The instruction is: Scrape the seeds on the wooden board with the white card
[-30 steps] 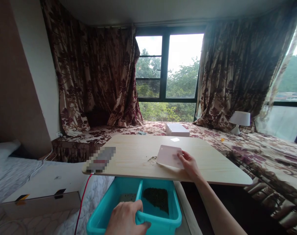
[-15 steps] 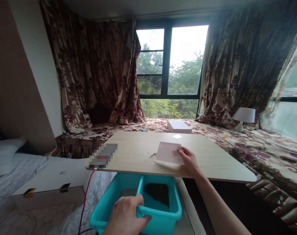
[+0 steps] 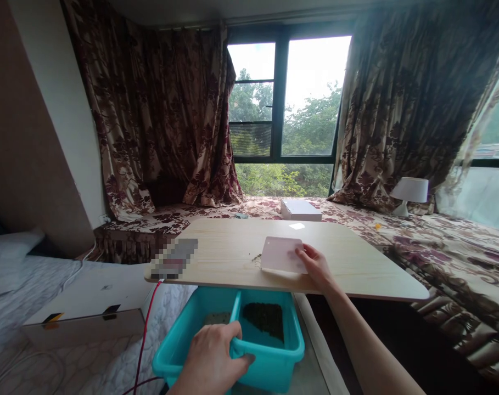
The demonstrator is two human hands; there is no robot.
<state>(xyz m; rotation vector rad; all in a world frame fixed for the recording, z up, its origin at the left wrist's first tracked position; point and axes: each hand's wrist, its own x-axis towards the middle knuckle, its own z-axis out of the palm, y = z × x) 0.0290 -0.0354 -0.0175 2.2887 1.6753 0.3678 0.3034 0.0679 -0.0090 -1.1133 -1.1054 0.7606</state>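
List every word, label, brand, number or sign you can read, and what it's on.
None readable.
Left box: small dark mark on its lid, too small to read.
Pixelated item on the table: nothing legible.
Tub, card: no lettering visible.

Home bedroom, quilted bed, floral curtains, table lamp, window seat

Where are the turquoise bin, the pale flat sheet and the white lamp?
Turquoise bin (image 3: 274, 371), head view: front wall.
Pale flat sheet (image 3: 279, 255), head view: its middle.
White lamp (image 3: 410, 190), head view: the shade.
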